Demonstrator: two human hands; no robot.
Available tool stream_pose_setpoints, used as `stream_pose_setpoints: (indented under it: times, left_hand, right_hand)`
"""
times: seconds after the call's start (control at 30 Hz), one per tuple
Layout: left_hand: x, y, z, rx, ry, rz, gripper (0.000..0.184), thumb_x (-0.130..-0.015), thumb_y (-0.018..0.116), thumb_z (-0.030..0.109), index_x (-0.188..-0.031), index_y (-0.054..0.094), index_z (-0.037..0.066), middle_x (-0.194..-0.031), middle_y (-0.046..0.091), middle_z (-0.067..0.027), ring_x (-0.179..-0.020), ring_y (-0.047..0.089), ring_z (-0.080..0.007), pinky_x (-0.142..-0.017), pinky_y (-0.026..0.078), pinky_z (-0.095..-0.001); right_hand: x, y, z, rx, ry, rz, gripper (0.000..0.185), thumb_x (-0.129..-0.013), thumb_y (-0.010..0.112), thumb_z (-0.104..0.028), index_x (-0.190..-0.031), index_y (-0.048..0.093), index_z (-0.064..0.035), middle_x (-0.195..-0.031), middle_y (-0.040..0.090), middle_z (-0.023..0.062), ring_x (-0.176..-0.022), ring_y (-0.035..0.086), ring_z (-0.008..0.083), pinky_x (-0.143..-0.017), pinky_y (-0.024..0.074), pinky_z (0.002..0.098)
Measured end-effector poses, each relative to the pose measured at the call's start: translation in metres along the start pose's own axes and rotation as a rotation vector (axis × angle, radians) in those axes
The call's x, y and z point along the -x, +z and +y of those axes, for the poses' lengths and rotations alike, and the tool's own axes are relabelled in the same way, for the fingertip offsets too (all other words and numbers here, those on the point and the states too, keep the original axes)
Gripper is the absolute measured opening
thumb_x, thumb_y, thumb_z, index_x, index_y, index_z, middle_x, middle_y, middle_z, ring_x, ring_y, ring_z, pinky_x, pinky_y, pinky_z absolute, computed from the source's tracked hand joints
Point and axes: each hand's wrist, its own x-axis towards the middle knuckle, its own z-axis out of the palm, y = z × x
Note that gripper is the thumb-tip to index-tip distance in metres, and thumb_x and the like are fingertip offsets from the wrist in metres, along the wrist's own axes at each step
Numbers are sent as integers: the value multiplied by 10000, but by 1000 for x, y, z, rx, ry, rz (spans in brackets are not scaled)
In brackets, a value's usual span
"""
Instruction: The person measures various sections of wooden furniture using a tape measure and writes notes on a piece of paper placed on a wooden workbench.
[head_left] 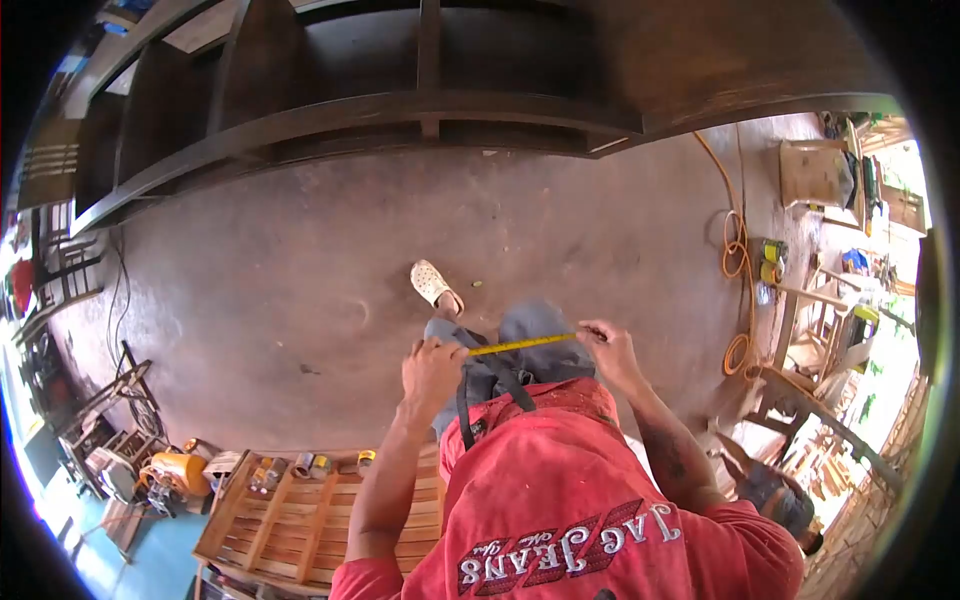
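A yellow tape measure (522, 345) is stretched in front of my thighs, its blade running between my two hands. My left hand (434, 378) is closed around one end of it; whether a case sits inside that fist is hidden. The other end is pinched in the fingers of my right hand (610, 352), which is slightly farther forward. Beneath the blade are my grey trousers (540, 325) and a dark strap (512, 385) hanging at my waist. One foot shows in a pale clog (430, 282) on the floor.
Ahead stands a long dark wooden cabinet (420, 110) with open compartments. An orange hose (738, 250) coils on the floor at right. Behind me at left are a slatted wooden bench (290, 520) and an orange compressor (180, 475). Another person (770, 490) is at lower right.
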Motion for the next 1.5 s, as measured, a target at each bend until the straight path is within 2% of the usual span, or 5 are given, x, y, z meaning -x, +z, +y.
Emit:
stream_pose_setpoints:
  times: [0.57, 0.9, 1.07, 1.43, 1.5]
  left_hand:
    - [-80, -45, 46, -12, 110, -91, 189, -909, 648, 295, -936, 753, 141, -933, 668, -108, -928, 639, -339, -800, 532, -463]
    - [-137, 74, 74, 577, 265, -216, 170, -929, 681, 220, -1003, 733, 77, -994, 680, -118, -944, 653, -302, -817, 520, -389]
    - [-197, 126, 91, 826, 211, -414, 212, -956, 680, 181, -1038, 699, -13, -917, 628, -56, -773, 572, -119, -671, 468, -266]
    - [-348, 201, 102, 1061, 297, -231, 142, -963, 665, 107, -1018, 687, -22, -884, 610, -16, -799, 525, -70, -670, 445, -239]
    - [-382, 222, 103, 1120, 537, -142, 167, -964, 671, 129, -1031, 692, -22, -899, 620, -16, -784, 512, -76, -649, 425, -244]
  right_hand:
    - [-35, -15, -12, -269, 20, 154, 195, -899, 724, -130, -1038, 723, 7, -869, 735, 53, -807, 639, 79, -736, 507, 258]
    - [-40, -73, -48, -10, -121, 328, 149, -875, 750, -88, -994, 722, -4, -810, 665, 62, -720, 587, 82, -644, 473, 261]
    - [-91, -72, -34, -131, -131, 533, 202, -871, 762, -65, -1044, 687, 6, -834, 659, 27, -715, 563, 68, -645, 469, 233]
    - [-254, -63, 2, -312, -631, 716, 184, -885, 708, 37, -1057, 647, 15, -942, 687, 56, -726, 575, 46, -592, 432, 185]
    - [-268, -64, -1, -414, -654, 748, 212, -884, 706, 37, -1084, 637, 22, -943, 690, 76, -736, 593, 56, -570, 428, 184]
